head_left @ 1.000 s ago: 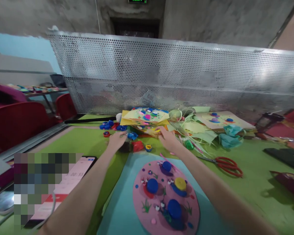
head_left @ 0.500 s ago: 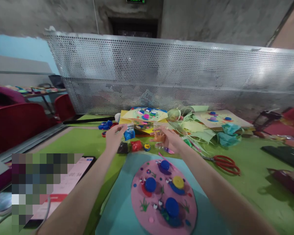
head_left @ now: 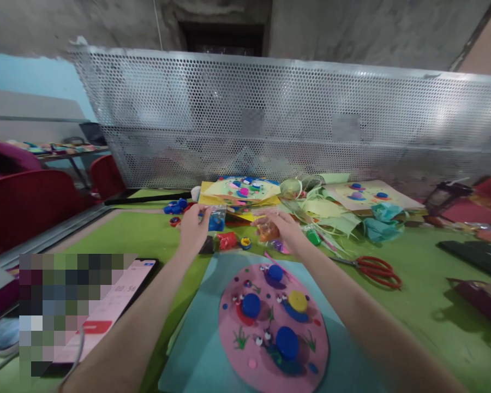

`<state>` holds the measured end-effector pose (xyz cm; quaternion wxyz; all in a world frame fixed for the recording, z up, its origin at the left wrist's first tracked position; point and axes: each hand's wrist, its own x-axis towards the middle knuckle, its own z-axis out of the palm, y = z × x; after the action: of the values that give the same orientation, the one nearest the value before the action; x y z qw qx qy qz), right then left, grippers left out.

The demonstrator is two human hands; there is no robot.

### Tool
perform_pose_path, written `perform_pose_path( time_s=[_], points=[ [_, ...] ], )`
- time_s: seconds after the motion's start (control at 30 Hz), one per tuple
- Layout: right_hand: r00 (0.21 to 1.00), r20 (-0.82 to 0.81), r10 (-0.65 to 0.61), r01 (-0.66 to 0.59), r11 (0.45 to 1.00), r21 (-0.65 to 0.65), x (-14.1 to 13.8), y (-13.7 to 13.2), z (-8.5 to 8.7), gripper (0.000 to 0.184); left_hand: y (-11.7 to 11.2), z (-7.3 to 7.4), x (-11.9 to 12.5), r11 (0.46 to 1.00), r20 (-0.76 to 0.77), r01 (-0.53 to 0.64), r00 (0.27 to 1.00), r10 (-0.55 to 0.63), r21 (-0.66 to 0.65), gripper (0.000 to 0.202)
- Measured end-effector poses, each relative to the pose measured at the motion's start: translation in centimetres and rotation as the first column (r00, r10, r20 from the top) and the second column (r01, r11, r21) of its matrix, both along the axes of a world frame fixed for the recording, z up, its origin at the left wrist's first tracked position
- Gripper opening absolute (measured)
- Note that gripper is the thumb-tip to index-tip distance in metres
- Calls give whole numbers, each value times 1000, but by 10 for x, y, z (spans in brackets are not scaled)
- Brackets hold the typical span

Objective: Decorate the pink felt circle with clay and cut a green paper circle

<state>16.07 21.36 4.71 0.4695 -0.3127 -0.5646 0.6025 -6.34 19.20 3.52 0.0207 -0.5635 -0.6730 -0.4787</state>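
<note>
My left hand (head_left: 193, 228) is closed, thumb and fingertips pinching a clear packet of blue clay (head_left: 216, 220). Across from it, my right hand (head_left: 284, 225) has its fingers curled around the top of a clear packet of orange clay (head_left: 267, 231). Between and below the hands lie a packet of red clay (head_left: 227, 240), a packet of black clay (head_left: 207, 245) and a small yellow-and-blue ring-shaped piece (head_left: 245, 243). Purple clay (head_left: 279, 245) sits under my right hand. Nearer me, a pink disc (head_left: 251, 346) with bottle-cap snails rests on a blue sheet (head_left: 192, 349).
Red-handled scissors (head_left: 378, 272) lie to the right of my right forearm. Behind the hands are stacked decorated sheets (head_left: 241, 191) and pale green paper scraps (head_left: 327, 210), before a perforated metal panel (head_left: 290, 114). A phone (head_left: 118, 295) lies at left.
The orange packet has shifted slightly under my right hand, and more of the purple clay shows. My left hand still pinches the blue packet, a little farther right. The view has tilted slightly.
</note>
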Motion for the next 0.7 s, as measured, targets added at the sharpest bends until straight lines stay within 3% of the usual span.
perform_pose_path(
  time_s=[0.13,0.33,0.43,0.57,0.7],
  points=[
    [997,79,5,-12,996,85,-1,-2,-1,29,-1,-3,1,1000,-92,-22,996,20,-21,25],
    [973,231,-3,-56,966,251,1,-5,2,29,-10,-6,12,998,-207,48,977,-54,-38,26],
    [951,309,-24,-78,946,315,-1,-12,5,29,-18,-1,23,987,-208,160,964,-162,-30,23],
    [923,377,-76,-73,927,367,-6,-15,5,27,-29,10,40,921,-168,384,905,-391,-73,22],
    [918,364,-158,-20,897,441,-11,-13,-1,21,-36,17,47,896,-127,438,887,-444,-74,26]
  ],
)
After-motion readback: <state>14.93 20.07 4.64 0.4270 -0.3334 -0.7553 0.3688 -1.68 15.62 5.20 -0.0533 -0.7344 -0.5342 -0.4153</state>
